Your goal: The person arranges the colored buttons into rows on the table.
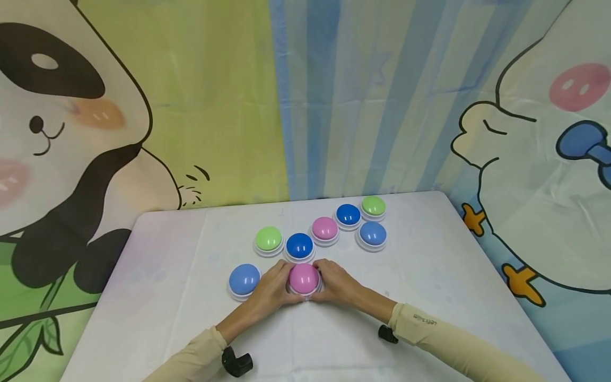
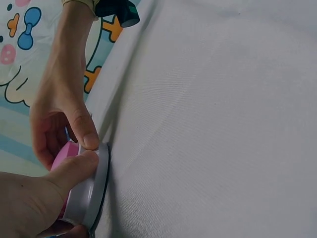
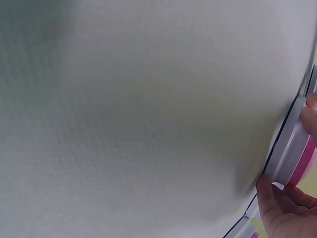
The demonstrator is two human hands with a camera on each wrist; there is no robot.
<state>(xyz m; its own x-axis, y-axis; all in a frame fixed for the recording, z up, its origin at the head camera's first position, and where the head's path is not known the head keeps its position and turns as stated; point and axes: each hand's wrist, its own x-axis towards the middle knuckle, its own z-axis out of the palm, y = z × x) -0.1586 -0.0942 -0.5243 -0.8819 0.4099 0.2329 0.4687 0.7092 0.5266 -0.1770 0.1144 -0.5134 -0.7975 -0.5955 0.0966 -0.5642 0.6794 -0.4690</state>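
Observation:
Both hands hold a pink dome push button (image 1: 303,278) with a white round base, one from each side. My left hand (image 1: 274,286) grips its left side, my right hand (image 1: 340,284) its right side. Both thumbs press on the front of the white base (image 2: 85,196), as the left wrist view shows. The base stands on the white table. Just beyond the held button is a dark blue button (image 1: 299,245). A light blue button (image 1: 244,279) sits close by the left hand's outer side. The right wrist view catches the pink button's base (image 3: 287,148) at its right edge.
A green button (image 1: 268,239) stands left of the dark blue one. Farther back right are another pink button (image 1: 325,228), a second dark blue (image 1: 348,214), a second green (image 1: 373,206) and a second light blue (image 1: 373,233). Printed cloth (image 1: 229,106) hangs behind the table (image 1: 157,276).

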